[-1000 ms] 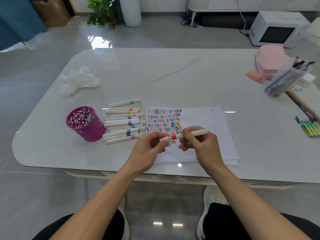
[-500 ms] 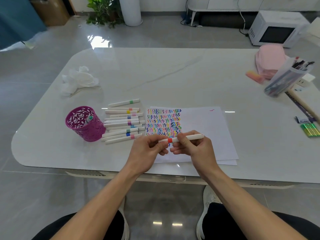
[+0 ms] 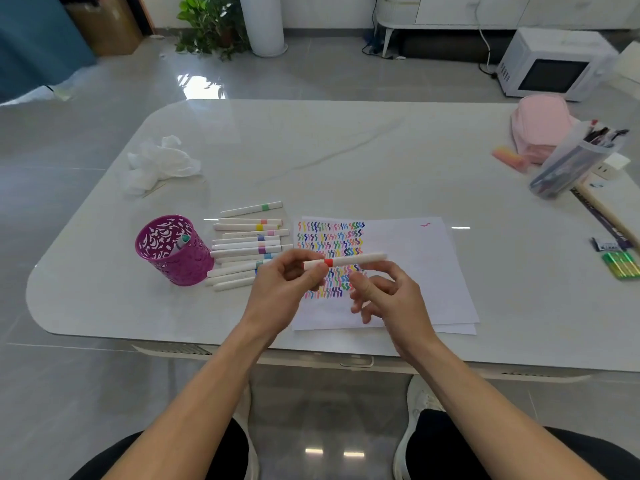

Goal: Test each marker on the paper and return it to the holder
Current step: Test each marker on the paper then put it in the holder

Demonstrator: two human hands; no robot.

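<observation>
My left hand pinches the capped end of a white marker with a red band, held level above the paper. The paper carries rows of coloured squiggles on its left half. My right hand hovers just below the marker's free end, fingers loosely curled, holding nothing. A purple cut-out holder stands to the left with one teal-tipped marker inside. Between holder and paper lies a row of several white markers with coloured bands.
Crumpled white tissue lies at the back left. At the right are a pink pouch, a clear pen case, a ruler and green highlighters. The table's front edge runs just under my wrists.
My right hand has let go of the red-banded marker and dropped below it. The left hand now holds the marker alone, slightly higher over the squiggles.
</observation>
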